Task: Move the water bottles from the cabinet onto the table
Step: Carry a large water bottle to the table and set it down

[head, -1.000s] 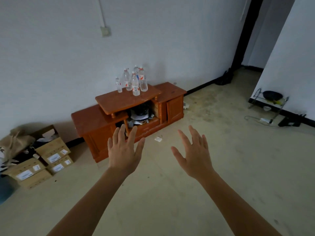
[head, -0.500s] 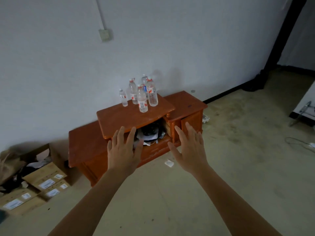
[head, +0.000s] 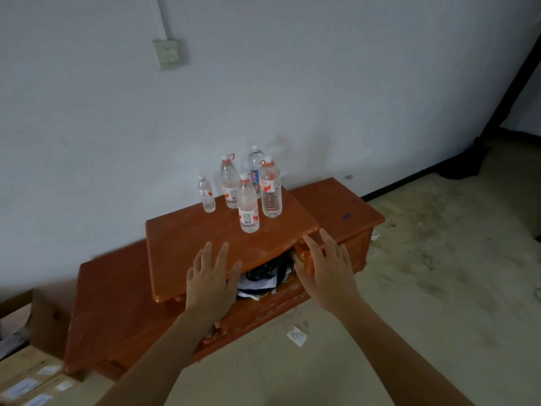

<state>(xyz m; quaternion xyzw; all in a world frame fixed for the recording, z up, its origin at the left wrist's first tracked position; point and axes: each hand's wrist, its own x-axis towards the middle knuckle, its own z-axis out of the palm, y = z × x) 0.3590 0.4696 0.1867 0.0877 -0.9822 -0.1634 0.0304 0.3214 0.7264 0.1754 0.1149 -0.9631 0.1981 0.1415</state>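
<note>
Standing on cabinet [head: 190,247], bottles [head: 247,197], red-white labels [head: 248,215], writing unreadable

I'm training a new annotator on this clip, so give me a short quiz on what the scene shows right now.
1. How many bottles stand on the cabinet?
2. True or false: the left hand and the right hand hold nothing.
3. The blue-label bottle stands: A at the front of the group, B at the back of the group, C on the floor.

Key: 1 five; 2 true; 3 B.
</note>
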